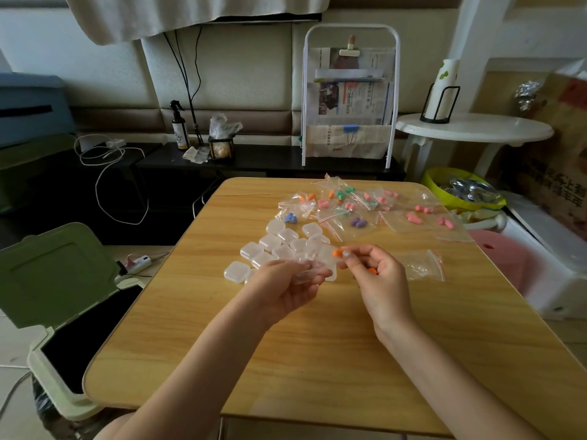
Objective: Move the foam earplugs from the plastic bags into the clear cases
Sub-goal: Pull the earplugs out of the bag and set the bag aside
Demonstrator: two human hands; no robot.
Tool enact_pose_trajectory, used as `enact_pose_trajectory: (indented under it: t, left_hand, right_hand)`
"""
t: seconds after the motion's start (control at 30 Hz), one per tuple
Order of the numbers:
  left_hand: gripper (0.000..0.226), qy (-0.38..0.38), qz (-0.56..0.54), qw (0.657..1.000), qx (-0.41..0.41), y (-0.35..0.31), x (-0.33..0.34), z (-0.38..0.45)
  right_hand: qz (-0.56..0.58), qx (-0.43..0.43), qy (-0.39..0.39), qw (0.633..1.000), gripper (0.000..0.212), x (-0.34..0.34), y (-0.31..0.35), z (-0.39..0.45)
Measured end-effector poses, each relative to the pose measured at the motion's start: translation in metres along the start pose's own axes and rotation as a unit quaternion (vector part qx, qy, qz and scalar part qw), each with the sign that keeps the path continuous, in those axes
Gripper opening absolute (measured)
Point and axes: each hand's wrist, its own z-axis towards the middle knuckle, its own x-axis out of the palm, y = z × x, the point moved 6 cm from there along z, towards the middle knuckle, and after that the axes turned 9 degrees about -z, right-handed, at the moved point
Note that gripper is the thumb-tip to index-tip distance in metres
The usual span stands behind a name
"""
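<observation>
Above the wooden table (317, 344), the left hand (286, 290) is turned palm-up with its fingers curled under a clear case (309, 269), holding it just in front of the cluster of clear cases (279, 246) that lies on the table top. The right hand (374, 277), just right of the held case, pinches an orange earplug (337, 253) between thumb and fingertips, its tip close to the case's edge; whether the two touch cannot be told. A second orange earplug (372, 272) is tucked into the same hand's palm under the curled fingers. Right of the right hand an emptied plastic bag (424, 265) with a red zip strip lies flat on the table. Beyond the cluster of cases, toward the table's far edge, a spread of plastic bags (365, 208) holds earplugs in pink, orange, green, blue and purple; a blue pair (290, 218) sits nearest the cases, and a purple pair (358, 222) just to its right. Left of the table stands a green bin (60, 274) with its lid raised. Beyond the table's far edge a white rack (349, 96) holds newspapers.
</observation>
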Motion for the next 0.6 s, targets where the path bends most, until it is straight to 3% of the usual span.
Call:
enact_pose_trajectory:
  t: [0.17,0.4,0.6]
  left_hand:
    - [0.018,0.003,0.009,1.000,0.008,-0.003,-0.003,0.000]
    - [0.016,0.023,0.056,0.998,0.001,-0.001,0.002,-0.003]
    - [0.017,0.022,0.079,0.996,0.018,-0.001,0.006,-0.004]
  right_hand:
    - [0.082,0.116,0.028,0.989,0.010,0.006,-0.015,0.000]
    - [-0.026,0.073,-0.029,0.997,0.021,-0.004,-0.013,0.008]
    - [0.041,0.137,-0.015,0.990,0.018,0.001,-0.022,0.007]
